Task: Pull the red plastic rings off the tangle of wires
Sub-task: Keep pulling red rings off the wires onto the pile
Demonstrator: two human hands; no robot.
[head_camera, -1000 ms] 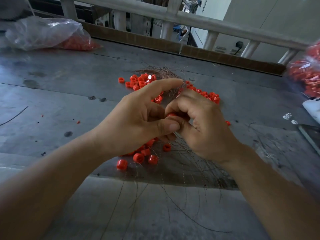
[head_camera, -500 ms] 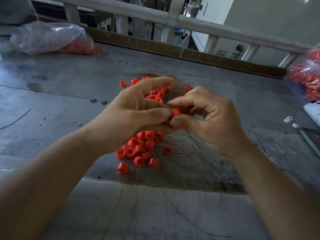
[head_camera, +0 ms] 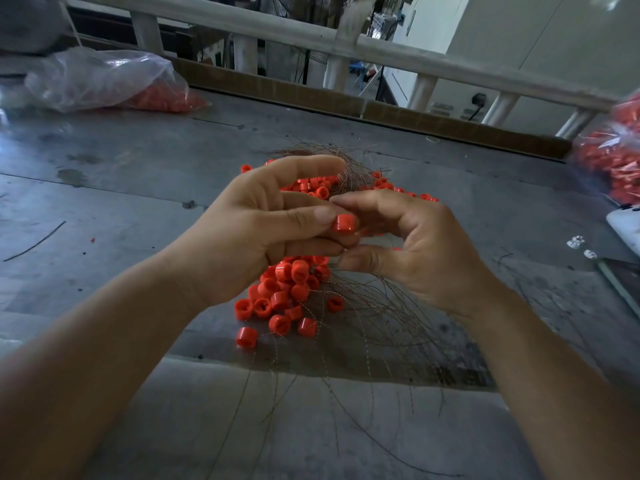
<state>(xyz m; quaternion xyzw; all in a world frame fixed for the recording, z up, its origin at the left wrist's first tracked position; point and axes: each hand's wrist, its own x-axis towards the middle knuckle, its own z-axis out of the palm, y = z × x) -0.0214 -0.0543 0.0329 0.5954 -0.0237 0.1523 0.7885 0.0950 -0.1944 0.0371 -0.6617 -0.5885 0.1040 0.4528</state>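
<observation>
head view first: what are the hands doing?

— the left hand (head_camera: pixel 256 233) pinches one red ring (head_camera: pixel 344 224) between thumb tip and the fingers under it, forefinger lifted clear above. the right hand (head_camera: pixel 422 251) curls in from the other side, forefinger and thumb bent toward the ring. i judge it nips a strand of the tangle of wires (head_camera: pixel 363 306), but the strand between those fingertips is too fine to make out.

— why hold it up like that?

— probably so one hand anchors the wire while the other slides the ring off its end. raised above the table (head_camera: pixel 121 168), the ring stays clear of the rest of the tangle.

— where's everything else?

— the tangle lies on the table under and beyond both hands, strands fanning toward the near edge. a heap of rings (head_camera: pixel 284 292) sits just below the left hand, some with wire visibly running into them. more rings (head_camera: pixel 311 187) lie behind the hands.

— any containers?

— a clear plastic bag (head_camera: pixel 104 81) at far left, slumped on the table with red pieces inside. a second bag (head_camera: pixel 613 161) at the right edge, also packed with red. whether those hold finished rings i cannot tell.
</observation>
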